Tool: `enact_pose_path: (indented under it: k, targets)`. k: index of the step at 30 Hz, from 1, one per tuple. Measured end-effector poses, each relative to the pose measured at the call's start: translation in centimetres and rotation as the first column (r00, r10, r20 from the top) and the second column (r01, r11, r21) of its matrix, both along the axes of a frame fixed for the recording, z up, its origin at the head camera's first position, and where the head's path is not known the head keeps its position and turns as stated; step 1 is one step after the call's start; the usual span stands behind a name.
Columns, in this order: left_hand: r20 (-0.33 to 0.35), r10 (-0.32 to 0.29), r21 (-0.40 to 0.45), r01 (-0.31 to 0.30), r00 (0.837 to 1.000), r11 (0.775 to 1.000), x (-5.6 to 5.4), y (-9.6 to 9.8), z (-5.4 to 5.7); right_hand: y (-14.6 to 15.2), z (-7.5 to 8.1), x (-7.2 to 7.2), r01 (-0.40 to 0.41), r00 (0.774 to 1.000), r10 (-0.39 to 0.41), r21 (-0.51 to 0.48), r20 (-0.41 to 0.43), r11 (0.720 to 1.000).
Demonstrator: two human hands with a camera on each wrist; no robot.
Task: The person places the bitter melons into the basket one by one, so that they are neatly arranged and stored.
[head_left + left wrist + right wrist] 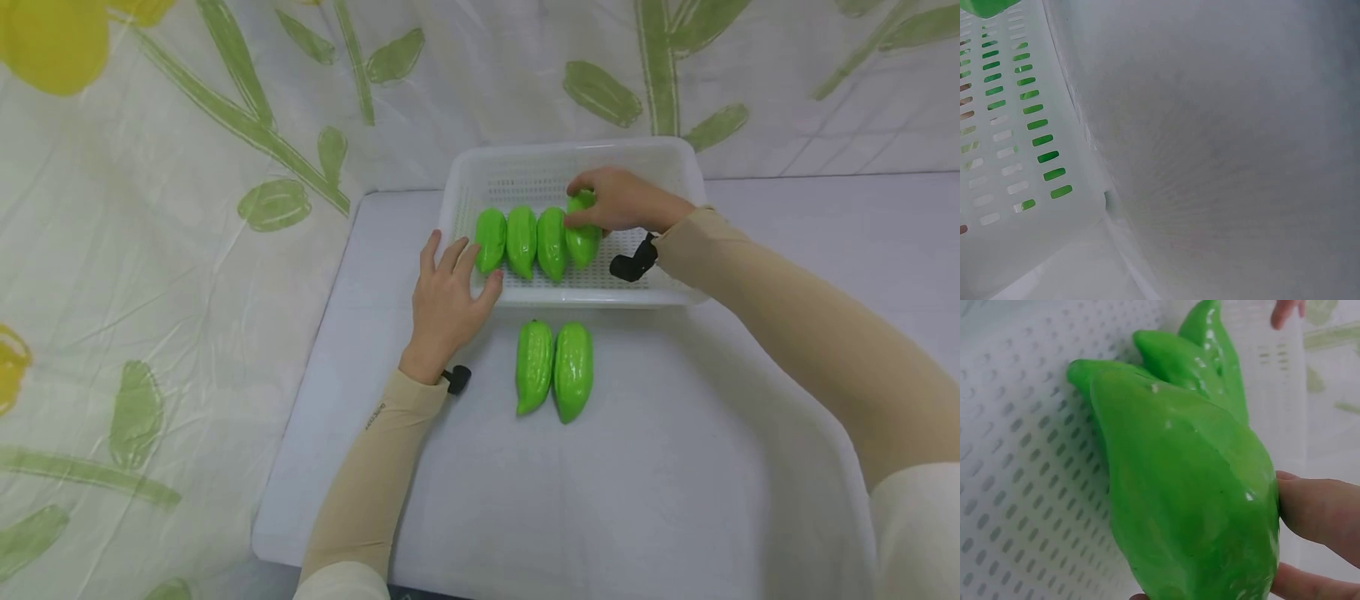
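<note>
My right hand (622, 198) reaches into a white perforated basket (592, 296) and grips a glossy green, ribbed fake fruit with a pointed tip (582, 243). In the right wrist view this green fruit (1191, 487) fills the middle, with the thumb (1319, 509) against its side. Three like it stand in a row to its left inside the basket, the nearest being a green fruit (551, 243). My left hand (450, 304) is spread over the basket's front left corner, holding nothing. Two more green fruits (573, 371) lie side by side on the table before the basket.
The white table (637, 500) carries the basket at its back edge. Behind and to the left hangs a pale curtain (495, 75) printed with green leaves and yellow flowers. A black wrist mount (633, 260) on the right sleeve hangs over the basket's right part.
</note>
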State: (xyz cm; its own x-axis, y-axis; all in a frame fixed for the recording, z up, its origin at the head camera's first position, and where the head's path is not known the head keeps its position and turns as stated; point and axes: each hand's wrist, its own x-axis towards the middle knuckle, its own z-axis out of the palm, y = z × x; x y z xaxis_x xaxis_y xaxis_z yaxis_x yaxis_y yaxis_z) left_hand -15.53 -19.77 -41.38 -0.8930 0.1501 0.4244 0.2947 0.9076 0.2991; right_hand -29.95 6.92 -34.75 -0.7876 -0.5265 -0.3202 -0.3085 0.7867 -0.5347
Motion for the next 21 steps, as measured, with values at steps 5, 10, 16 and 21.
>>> enact_pose_path:
  k: [5, 10, 16, 21]
  targets:
    - [-0.017, -0.009, -0.009, 0.009, 1.0, 1.0, -0.2, -0.1, -0.1, -0.2, -0.8, -0.2, -0.024, 1.0, 0.024, 0.023, 0.018, 0.999]
    - [-0.017, -0.01, -0.01, 0.01, 1.0, 1.0, -0.2, -0.1, -0.2, -0.2, -1.7, -0.5, -0.036, 0.998, 0.036, 0.012, 0.044, 0.999]
    - [-0.007, -0.005, -0.003, 0.005, 1.0, 1.0, -0.2, 0.0, -0.1, -0.1, -2.6, -0.8, -0.042, 0.996, 0.042, -0.003, 0.08, 0.999]
    - [-0.009, -0.002, 0.001, 0.002, 1.0, 1.0, -0.1, 0.0, -0.1, 0.0, -3.1, -0.9, -0.043, 0.994, 0.044, -0.012, 0.103, 0.999]
